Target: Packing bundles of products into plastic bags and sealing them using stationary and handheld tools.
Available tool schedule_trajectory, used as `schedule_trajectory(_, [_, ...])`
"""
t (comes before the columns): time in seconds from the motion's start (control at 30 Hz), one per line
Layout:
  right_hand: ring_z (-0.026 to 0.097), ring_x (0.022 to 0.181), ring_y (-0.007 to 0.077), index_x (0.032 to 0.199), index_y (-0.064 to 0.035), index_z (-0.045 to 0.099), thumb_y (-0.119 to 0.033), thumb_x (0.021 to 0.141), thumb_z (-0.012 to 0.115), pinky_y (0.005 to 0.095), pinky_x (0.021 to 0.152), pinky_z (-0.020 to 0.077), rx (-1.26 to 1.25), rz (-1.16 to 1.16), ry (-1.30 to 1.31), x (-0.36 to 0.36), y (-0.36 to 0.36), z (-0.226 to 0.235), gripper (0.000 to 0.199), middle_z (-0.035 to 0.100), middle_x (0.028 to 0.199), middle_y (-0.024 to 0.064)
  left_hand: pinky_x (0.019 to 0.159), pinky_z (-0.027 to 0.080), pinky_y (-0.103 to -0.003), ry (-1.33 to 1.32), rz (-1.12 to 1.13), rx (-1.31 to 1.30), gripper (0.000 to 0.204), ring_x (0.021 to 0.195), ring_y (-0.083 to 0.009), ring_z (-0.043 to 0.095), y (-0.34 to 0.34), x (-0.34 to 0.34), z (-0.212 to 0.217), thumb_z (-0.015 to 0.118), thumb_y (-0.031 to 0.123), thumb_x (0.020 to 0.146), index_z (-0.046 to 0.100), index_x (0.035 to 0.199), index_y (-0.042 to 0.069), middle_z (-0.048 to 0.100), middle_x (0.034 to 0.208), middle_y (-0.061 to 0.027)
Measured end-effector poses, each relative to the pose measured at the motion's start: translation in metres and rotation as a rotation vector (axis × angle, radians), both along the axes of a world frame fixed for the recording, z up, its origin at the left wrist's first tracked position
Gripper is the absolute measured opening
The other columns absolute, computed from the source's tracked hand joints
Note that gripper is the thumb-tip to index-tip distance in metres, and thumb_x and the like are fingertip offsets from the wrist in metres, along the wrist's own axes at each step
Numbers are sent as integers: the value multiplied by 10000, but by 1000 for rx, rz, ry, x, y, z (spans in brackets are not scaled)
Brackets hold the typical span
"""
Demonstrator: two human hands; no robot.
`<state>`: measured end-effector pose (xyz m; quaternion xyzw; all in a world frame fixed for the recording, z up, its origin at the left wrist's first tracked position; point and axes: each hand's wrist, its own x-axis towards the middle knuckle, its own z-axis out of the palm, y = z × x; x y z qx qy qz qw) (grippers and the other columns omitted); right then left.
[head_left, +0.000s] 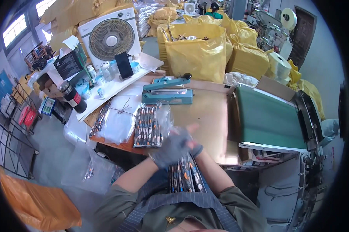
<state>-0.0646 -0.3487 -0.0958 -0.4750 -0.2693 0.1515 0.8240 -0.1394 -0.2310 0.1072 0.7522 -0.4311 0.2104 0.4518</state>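
Both hands, in grey gloves with bare fingertips, meet over the upper end of a bundle of long, thin dark sticks with orange, white and blue patterning. The bundle stands close against my apron. My left hand lies across the top, its fingers smeared by motion. Around the bundle's upper right side closes my right hand, partly covered by the left. Just beyond my left hand, a clear bag of similar patterned sticks lies on the table. Beside it is a stack of clear plastic bags tied with string.
A teal hand-operated heat sealer stands behind the bags. To the right is a green conveyor belt. A white shelf at left carries a phone, jars and a fan. Large yellow sacks stand beyond the table.
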Motion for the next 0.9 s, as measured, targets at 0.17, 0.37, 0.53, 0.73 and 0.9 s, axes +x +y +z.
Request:
schedule_trajectory(0.17, [579,1020,287,1365,-43,320,-666,823,375,400,904,470,215,47,320,-51,-32,69,828,561,1151,157,570,461,-301,758,219,-399,160,608,-198,594,36,-25,-56,624,170,816,553,826,27,567,666,-88])
schedule_trajectory(0.37, [531,1072,300,1344,-38,359,-434,866,492,402,935,428,291,116,705,-202,-56,19,635,486,1262,180,476,410,-307,579,-55,63,355,467,-225,525,37,-112,-92,736,288,747,489,619,67,483,537,-82])
schedule_trajectory(0.53, [579,599,241,815,-34,585,-235,749,672,332,542,435,-1299,-917,-411,-131,-83,122,228,585,673,152,597,458,-341,426,127,209,235,665,-248,595,-4,-50,-30,646,192,773,535,931,60,573,763,-115])
schedule_trajectory(0.73, [604,592,313,801,-103,562,-125,776,584,365,519,470,-1067,-1105,-694,-57,-80,231,40,602,652,110,606,480,-372,195,435,331,192,663,-281,627,15,95,14,584,157,747,630,903,55,605,677,-168])
schedule_trajectory(0.9, [573,653,259,794,-21,552,-81,748,549,333,639,453,-1155,-967,-485,-9,-120,257,75,577,688,143,565,501,-339,262,251,684,202,537,-220,626,1,118,33,535,145,764,646,706,-13,644,640,-132])
